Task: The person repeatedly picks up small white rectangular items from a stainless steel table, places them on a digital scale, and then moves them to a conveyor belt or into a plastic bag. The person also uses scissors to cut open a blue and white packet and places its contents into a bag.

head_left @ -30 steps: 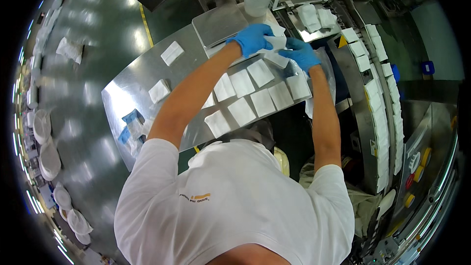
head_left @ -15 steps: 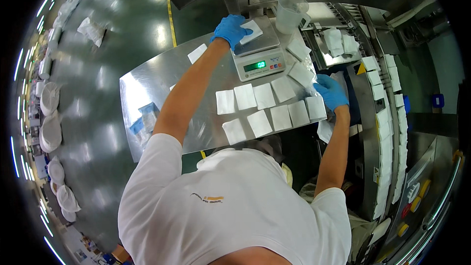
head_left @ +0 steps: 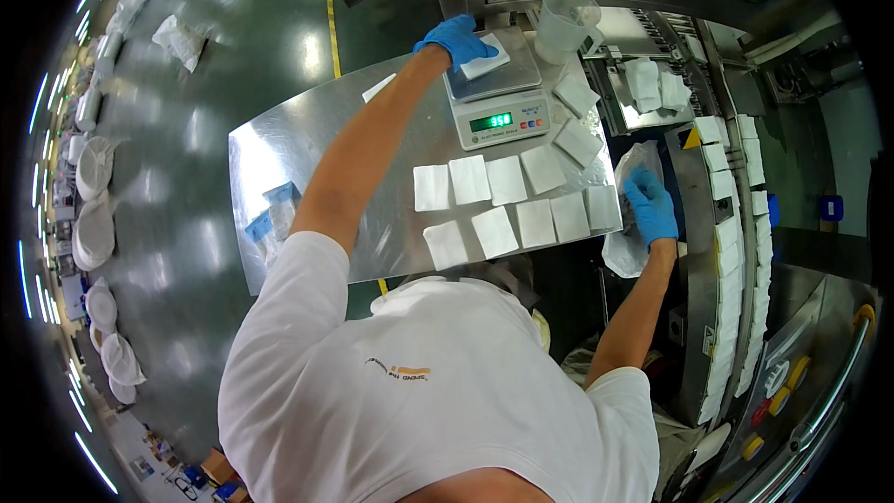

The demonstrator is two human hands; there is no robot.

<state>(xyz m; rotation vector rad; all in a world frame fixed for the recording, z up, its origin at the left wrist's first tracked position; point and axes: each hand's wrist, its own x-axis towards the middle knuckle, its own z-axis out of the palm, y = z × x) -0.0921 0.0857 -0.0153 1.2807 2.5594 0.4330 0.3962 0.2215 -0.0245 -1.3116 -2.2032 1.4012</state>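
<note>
My left hand (head_left: 453, 42), in a blue glove, is closed on a flat white packet (head_left: 486, 58) over the metal pan of an electronic scale (head_left: 503, 117); the thumb lies over the packet and the other fingers are partly hidden. The scale's green display is lit. My right hand (head_left: 651, 207), also gloved, is past the table's right edge, over a white plastic bag (head_left: 626, 254). Its fingers are apart and nothing shows in them. Several white packets (head_left: 507, 181) lie in two rows in front of the scale, and others (head_left: 578, 142) lie to its right.
The metal table (head_left: 363, 224) holds blue-and-clear packages (head_left: 276, 214) at its left. A clear plastic jug (head_left: 564, 23) stands behind the scale. To the right, a machine carries columns of white packets (head_left: 729, 265), with more on a metal tray (head_left: 643, 118).
My right hand has moved from the table's right edge outward and nearer me, over the bag. The scale's reading has changed while my left hand stays at the pan with the packet.
</note>
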